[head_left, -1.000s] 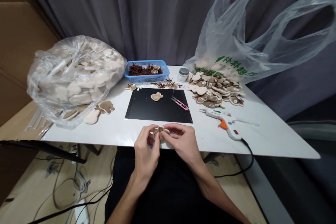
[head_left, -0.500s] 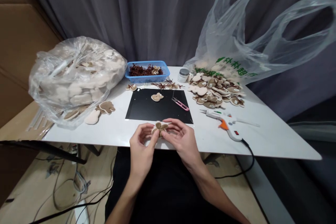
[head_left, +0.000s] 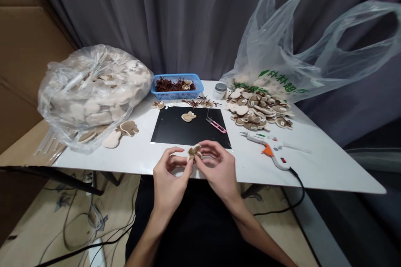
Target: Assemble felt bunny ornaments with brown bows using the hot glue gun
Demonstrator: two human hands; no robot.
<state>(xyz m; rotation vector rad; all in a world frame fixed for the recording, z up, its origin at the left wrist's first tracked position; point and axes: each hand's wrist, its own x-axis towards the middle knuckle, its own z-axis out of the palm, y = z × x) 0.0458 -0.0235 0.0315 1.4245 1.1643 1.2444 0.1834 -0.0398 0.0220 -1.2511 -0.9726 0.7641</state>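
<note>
Between my two hands, just above the table's front edge, is a small brown-and-cream plush bunny piece (head_left: 194, 151). My left hand (head_left: 171, 175) pinches its left lower side with thumb and fingers. On the other side, my right hand (head_left: 219, 171) grips it, thumb near the piece's middle and fingers curled behind. Fingers cover much of its edge. Beyond the hands, a black mat (head_left: 169, 129) bears another plush piece (head_left: 189, 117) and pink thread snips (head_left: 216, 125).
A blue basket (head_left: 177, 96) of brown bows stands behind the mat, near a lidded jar (head_left: 219, 90). Finished-looking plush pieces (head_left: 253, 108) pile before a plastic bag (head_left: 282, 66). A glue gun (head_left: 272, 150) lies right, its cord over the edge. Another stuffed bag (head_left: 94, 91) sits left.
The plush piece has turned and shifted slightly right between my fingers. My left index finger has lifted off it. The view has moved a little.
</note>
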